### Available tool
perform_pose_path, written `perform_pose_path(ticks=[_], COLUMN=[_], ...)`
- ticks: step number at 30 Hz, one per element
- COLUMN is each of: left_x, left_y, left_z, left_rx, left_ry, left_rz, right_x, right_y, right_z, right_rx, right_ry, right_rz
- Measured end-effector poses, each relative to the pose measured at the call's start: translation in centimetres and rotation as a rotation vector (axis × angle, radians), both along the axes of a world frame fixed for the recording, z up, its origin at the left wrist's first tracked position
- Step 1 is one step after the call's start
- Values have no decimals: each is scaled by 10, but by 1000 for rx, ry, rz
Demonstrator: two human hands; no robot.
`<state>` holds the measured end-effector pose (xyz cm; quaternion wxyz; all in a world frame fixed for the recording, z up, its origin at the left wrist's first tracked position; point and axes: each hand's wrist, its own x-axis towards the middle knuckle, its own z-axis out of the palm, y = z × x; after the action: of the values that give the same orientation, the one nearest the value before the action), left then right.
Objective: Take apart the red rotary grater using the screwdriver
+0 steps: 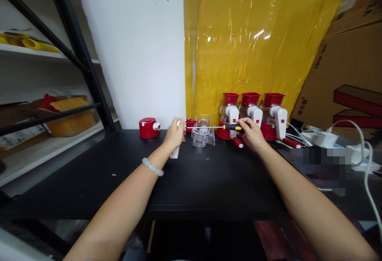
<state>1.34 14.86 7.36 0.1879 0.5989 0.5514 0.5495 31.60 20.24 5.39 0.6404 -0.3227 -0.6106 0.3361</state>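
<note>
Counter, black, spanning the view from 9 to 3 o'clock; clock positions read from its middle, 12 at the far edge. Yellow plastic sheeting, glossy, creased, upright behind, 12 to 1 o'clock. White panel, upright, 11 o'clock. Cardboard box, brown with red and black print, tilted, 2 o'clock. Shelving, black frame and pale shelves, 10 o'clock, yellow items aboard.

Three grinders in a row, 1 to 2 o'clock, each with red hopper, white crank arm and red grip: left one, middle one, right one.

Screwdriver, black-and-yellow handle, slim metal shaft, held level, 12 to 1 o'clock; tip pointing to 9, at the white piece. Right hand, 1 o'clock: fingers pinching the handle's butt end. Left hand, 12 o'clock: closed around the white piece.

Clear plastic parts, 12 to 1 o'clock, partly behind the shaft. White piece, elongated, 12 o'clock, largely covered by fingers. Red base, 11 o'clock, pale fitting on its side. White charger, cabled, 2 o'clock. Bangle, pale, on the left wrist.
</note>
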Motion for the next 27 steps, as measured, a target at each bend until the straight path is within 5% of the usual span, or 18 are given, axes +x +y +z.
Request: perform_pose_path(ticks=[11, 27], left_x=[-1, -2], left_y=[-1, -4], left_z=[0, 1], left_rx=[35, 52], left_ry=[95, 132], left_rz=[27, 44], right_x=[5, 0], right_y=[-6, -4], right_z=[3, 4], right_rx=[-125, -149], right_ry=[-191, 115], right_rz=[-20, 100])
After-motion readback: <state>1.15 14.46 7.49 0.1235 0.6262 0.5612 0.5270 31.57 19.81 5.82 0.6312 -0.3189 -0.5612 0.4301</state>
